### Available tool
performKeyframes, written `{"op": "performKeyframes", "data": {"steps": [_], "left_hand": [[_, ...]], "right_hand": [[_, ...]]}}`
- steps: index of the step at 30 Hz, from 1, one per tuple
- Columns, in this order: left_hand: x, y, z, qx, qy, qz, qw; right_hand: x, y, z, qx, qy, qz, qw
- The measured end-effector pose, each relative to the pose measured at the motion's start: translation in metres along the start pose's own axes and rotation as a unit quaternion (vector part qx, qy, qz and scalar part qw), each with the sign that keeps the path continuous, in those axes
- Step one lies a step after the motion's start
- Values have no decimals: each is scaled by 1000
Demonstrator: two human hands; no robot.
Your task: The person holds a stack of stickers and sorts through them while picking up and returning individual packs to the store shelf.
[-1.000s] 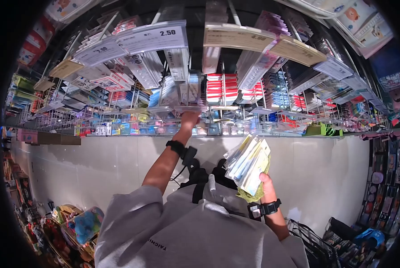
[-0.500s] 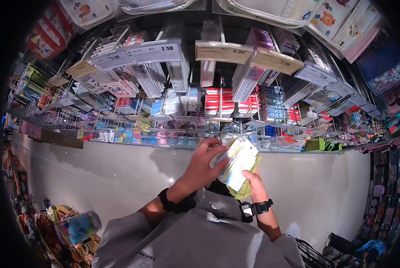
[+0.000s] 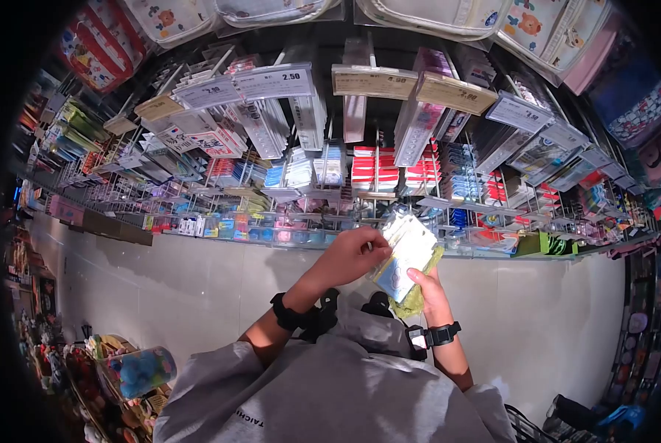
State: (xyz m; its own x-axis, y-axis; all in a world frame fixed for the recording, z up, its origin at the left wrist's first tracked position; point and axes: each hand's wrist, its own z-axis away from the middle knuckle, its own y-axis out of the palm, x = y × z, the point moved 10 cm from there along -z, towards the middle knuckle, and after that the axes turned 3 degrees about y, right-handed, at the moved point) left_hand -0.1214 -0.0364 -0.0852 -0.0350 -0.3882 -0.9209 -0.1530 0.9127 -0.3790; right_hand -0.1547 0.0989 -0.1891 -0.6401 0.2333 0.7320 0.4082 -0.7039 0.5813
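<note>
My right hand [image 3: 431, 291] holds a stack of flat packets [image 3: 408, 255], white with a blue and yellow part, its thumb on top. A crumpled green package [image 3: 412, 301] lies under the stack in the same hand. My left hand [image 3: 354, 255] is at the stack's left edge, with thumb and fingertips pinched together; whatever may be between them is too small to make out. Both wrists carry black bands.
Ahead is a shelf rack with hanging packets and price tags [image 3: 371, 81]. White printed bags [image 3: 434, 16] hang above. A container of blue items [image 3: 138, 373] stands at lower left. More shelves [image 3: 641, 325] line the right side.
My left hand's fingers, spread over the stack before, have closed into a pinch at its left edge. The stack and my right hand have shifted slightly right in view.
</note>
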Motion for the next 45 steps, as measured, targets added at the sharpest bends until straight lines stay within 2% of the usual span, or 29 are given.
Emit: {"op": "performKeyframes", "data": {"steps": [3, 6, 8, 10, 12, 14, 15, 18, 20, 22, 23, 26, 27, 31, 33, 36, 37, 39, 42, 43, 45], "left_hand": [[15, 10, 1, 23, -28, 51, 998], [24, 10, 2, -12, -11, 108, 994], [41, 5, 11, -79, -102, 226, 965], [50, 10, 12, -65, -91, 204, 972], [45, 20, 15, -9, -136, 221, 966], [41, 25, 12, 82, -66, 139, 985], [49, 25, 14, 77, -68, 143, 984], [60, 31, 22, 73, -77, 235, 966], [62, 25, 24, 12, -93, 354, 931], [77, 19, 35, -24, -99, 361, 927], [86, 7, 37, -53, -102, 363, 925], [97, -43, 69, -80, -126, 307, 940], [114, -51, 70, -80, -125, 304, 941], [236, -81, 63, -173, -127, 50, 975], [271, -82, 38, -208, -58, 165, 962], [301, -81, 19, -207, -110, 130, 963], [292, -84, 13, -202, -113, 130, 964], [289, -85, 4, -199, -189, 171, 946], [293, -83, -10, -183, -142, 213, 949], [307, -84, -10, -176, -175, 194, 949], [280, -87, -14, -199, -146, 234, 940]], "right_hand": [[-3, -5, 3, 8, 7, -11, 1000], [-11, -16, 2, -11, 23, -22, 999], [-15, -22, 3, -27, 16, -30, 999], [-16, -20, 3, -18, 20, -23, 999], [-23, -17, 5, -3, 48, -17, 999], [-30, -19, 6, 2, 53, -8, 999], [-30, -20, 9, -10, 54, -6, 998], [-38, -22, 11, -11, 67, -5, 998], [-39, -25, 10, -1, 68, -8, 998], [-48, -39, 14, -35, 95, -11, 995], [-44, -37, 10, -17, 62, -30, 998], [-51, -44, 10, 13, 93, -69, 993], [-44, -40, 12, -2, 72, -60, 996], [-46, -52, 15, -33, 77, -50, 995], [-47, -58, 13, -38, 74, -56, 995], [-42, -51, 16, -57, 67, -51, 995], [-39, -49, 16, -58, 63, -50, 995], [-35, -49, 17, -60, 50, -49, 996], [-34, -56, 22, -95, 51, -40, 993], [-33, -57, 24, -100, 51, -41, 993], [-30, -48, 23, -65, 42, -47, 996]]}}
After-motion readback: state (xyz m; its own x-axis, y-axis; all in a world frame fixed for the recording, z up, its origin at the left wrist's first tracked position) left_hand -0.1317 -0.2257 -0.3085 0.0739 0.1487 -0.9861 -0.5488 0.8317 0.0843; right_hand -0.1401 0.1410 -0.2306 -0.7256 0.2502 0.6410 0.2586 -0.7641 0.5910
